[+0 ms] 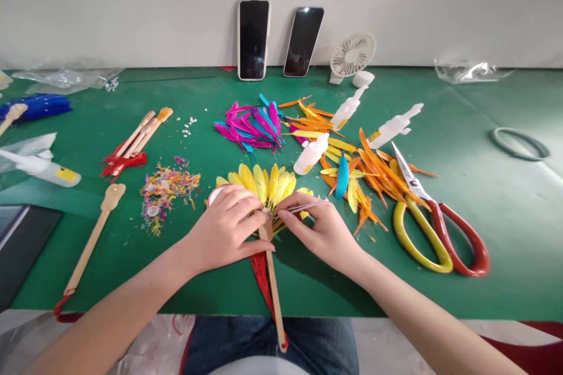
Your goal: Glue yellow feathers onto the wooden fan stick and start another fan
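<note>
A feather fan with yellow feathers (273, 183) lies in front of me, its wooden handle (275, 299) pointing down past the table edge, with a red tassel (263, 281) beside it. My left hand (229, 225) is closed on the fan where feathers and handle meet, thumb across the handle. My right hand (319, 231) pinches thin, pale tweezers (301, 207), their tips at the feather bases. Fingers partly hide that joint. Under my left fingers shows the edge of a round white item with a red rim (215, 194).
On the green table (440, 299) lie large scissors (424, 211), orange feathers (378, 170), magenta and blue feathers (253, 123), glue bottles (311, 153), a spare handle (94, 234) and feather scraps (169, 187). Two phones (254, 41) and a small fan (352, 54) stand at the wall.
</note>
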`<action>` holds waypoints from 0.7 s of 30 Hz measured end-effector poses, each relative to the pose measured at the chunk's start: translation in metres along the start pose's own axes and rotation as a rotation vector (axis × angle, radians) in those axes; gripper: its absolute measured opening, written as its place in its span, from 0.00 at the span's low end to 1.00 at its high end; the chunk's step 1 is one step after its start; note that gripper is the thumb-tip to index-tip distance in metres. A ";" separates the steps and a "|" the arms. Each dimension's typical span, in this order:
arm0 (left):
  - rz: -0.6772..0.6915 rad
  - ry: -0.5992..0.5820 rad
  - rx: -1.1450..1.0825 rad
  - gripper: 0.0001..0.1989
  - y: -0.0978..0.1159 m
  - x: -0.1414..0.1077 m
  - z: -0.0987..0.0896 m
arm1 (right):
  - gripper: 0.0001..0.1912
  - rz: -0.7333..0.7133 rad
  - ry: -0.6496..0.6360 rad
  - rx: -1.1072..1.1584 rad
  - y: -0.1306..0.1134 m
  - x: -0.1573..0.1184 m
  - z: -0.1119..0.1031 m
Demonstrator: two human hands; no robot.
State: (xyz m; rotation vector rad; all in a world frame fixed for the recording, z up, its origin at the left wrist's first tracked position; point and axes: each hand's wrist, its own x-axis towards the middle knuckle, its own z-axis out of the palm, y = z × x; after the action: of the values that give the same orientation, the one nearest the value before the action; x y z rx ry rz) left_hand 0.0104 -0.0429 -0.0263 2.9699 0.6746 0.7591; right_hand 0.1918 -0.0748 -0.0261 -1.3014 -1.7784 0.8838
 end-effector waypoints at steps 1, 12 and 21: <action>0.004 0.000 -0.004 0.17 0.000 0.000 0.000 | 0.07 0.001 0.003 0.000 0.000 0.000 0.000; 0.035 -0.013 -0.011 0.20 0.001 -0.001 0.000 | 0.09 0.032 0.070 0.037 0.004 0.000 0.001; 0.006 -0.043 -0.092 0.21 0.001 -0.001 0.001 | 0.10 0.069 0.119 0.003 0.000 0.000 -0.001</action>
State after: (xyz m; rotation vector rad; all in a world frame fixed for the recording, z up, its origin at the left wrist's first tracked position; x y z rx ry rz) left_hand 0.0104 -0.0442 -0.0274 2.8970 0.6120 0.7046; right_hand 0.1928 -0.0748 -0.0252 -1.3922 -1.6481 0.8284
